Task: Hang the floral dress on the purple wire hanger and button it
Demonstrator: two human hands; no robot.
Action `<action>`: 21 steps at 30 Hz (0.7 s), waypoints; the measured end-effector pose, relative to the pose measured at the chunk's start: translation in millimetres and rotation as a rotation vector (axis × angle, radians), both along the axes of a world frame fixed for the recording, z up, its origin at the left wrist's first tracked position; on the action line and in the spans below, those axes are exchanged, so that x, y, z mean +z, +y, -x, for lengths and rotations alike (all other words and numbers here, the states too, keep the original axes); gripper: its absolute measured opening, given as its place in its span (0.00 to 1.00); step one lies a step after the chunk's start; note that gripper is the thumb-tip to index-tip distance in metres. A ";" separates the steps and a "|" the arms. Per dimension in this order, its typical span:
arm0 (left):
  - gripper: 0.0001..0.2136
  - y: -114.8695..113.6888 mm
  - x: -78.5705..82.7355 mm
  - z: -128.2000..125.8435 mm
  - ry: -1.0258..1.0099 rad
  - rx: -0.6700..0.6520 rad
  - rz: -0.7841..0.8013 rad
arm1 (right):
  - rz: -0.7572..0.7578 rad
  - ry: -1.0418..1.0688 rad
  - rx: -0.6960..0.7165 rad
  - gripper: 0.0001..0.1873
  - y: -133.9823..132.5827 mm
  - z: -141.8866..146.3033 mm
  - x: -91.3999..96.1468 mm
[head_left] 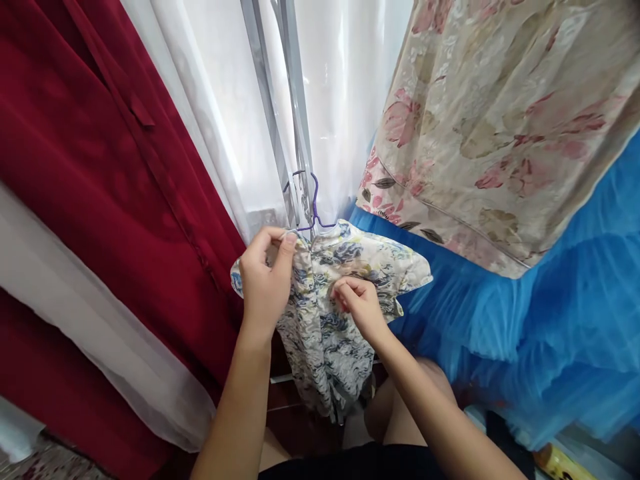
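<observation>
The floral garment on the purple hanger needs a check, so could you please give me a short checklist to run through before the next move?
1. Purple hanger in the floral garment: ok, its hook rises from the neckline.
2. Left hand on the garment: ok, it grips near the neckline.
3. Right hand gripping fabric: cannot tell; its fingers are curled at the garment.
4. Hook seated on the metal stand: cannot tell; they overlap in view.
5. Fabric smooth: not ok, folds and creases show.
6. Sleeve clear of the blue tulle: cannot tell from this angle.
</observation>
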State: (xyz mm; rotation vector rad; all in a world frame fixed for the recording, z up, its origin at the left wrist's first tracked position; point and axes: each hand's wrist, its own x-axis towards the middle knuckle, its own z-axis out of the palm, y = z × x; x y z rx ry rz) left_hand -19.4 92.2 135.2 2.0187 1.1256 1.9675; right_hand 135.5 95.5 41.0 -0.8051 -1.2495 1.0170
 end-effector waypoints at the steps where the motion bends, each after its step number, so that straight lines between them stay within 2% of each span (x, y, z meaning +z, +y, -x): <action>1: 0.08 -2.0 0.8 0.5 0.037 -0.022 0.025 | -0.003 0.009 0.028 0.12 -2.4 -0.4 1.8; 6: 0.07 -21.8 -6.5 -9.0 0.230 -0.039 0.060 | -0.078 -0.010 0.149 0.16 -15.8 3.4 28.9; 9: 0.05 -30.0 -9.9 -15.5 0.278 -0.015 0.039 | -0.119 0.014 0.136 0.18 -14.5 7.3 39.5; 11: 0.06 -29.8 -10.3 -18.1 0.256 0.002 0.028 | -0.121 0.034 0.102 0.18 -11.7 7.9 38.0; 13: 0.07 -24.2 -9.3 -17.3 0.130 0.019 0.007 | -0.080 -0.032 0.104 0.17 -10.6 5.7 30.6; 16: 0.08 -5.4 -5.4 -3.1 -0.168 0.054 -0.038 | 0.020 -0.218 0.188 0.19 -16.2 -2.8 16.3; 19: 0.07 23.4 -4.8 29.9 -0.429 0.073 -0.082 | 0.082 -0.243 0.288 0.18 -28.0 -14.9 10.5; 21: 0.06 42.8 -12.6 56.7 -0.659 0.067 -0.045 | 0.098 -0.180 0.320 0.17 -35.6 -20.3 13.4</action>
